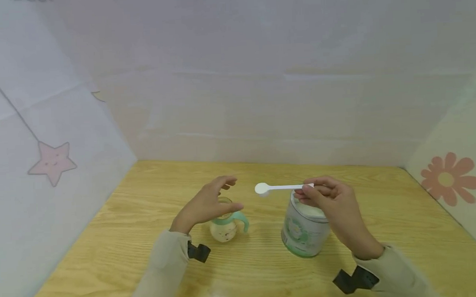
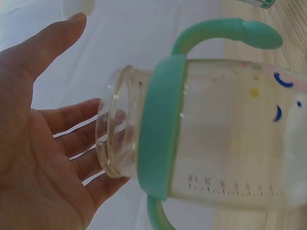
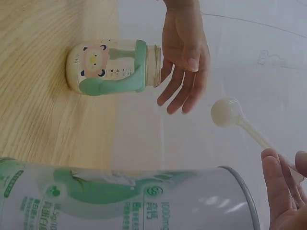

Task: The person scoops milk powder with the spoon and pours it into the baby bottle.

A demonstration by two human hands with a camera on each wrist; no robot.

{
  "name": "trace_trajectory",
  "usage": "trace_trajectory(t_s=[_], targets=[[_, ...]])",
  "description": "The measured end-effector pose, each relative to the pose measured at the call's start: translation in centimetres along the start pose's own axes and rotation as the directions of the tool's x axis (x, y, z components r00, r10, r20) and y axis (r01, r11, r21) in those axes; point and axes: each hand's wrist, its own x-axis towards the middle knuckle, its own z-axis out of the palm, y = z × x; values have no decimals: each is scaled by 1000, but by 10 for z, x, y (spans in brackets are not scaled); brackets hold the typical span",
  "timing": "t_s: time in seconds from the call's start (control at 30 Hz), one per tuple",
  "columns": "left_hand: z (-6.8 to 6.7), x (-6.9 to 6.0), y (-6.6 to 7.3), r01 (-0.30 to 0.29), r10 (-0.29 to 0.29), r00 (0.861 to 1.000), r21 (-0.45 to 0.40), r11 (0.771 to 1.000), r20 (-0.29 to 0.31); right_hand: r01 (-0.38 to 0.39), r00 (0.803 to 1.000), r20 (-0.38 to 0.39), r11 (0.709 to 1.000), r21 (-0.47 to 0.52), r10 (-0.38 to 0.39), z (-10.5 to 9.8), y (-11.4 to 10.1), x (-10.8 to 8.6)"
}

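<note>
A clear baby bottle (image 1: 223, 232) with a mint-green collar and handles stands upright on the table, its mouth uncapped. My left hand (image 1: 206, 204) hovers around the top of the bottle, thumb and fingers spread apart; whether it touches the rim I cannot tell. Between thumb and fingers, my right hand (image 1: 340, 206) pinches the handle end of a white measuring scoop (image 1: 262, 188). The scoop's bowl points left, held level in the air between bottle and can, and looks filled with pale powder. Below the right hand stands an open milk powder can (image 1: 305, 229), with pale powder visible inside.
The wooden table (image 1: 119, 255) carries the bottle left of the can, with a gap between them. Pale cloth walls (image 1: 236, 113) enclose the back and both sides, printed with a pink star (image 1: 52, 163) and a red flower (image 1: 446, 179).
</note>
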Motion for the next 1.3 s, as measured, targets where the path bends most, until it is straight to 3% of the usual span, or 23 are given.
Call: trace_trajectory(t_s=[0.8, 1.07, 1.3], targets=[[-6, -23, -32, 65, -62, 997, -47, 997, 45, -64, 995, 68, 996, -60, 68, 45, 9, 7], [0, -22, -33, 70, -68, 997, -41, 997, 48, -48, 996, 68, 995, -85, 54, 59, 7, 9], [0, -25, -33, 85, -85, 996, 9, 996, 35, -93, 994, 46, 991, -98, 98, 70, 14, 11]])
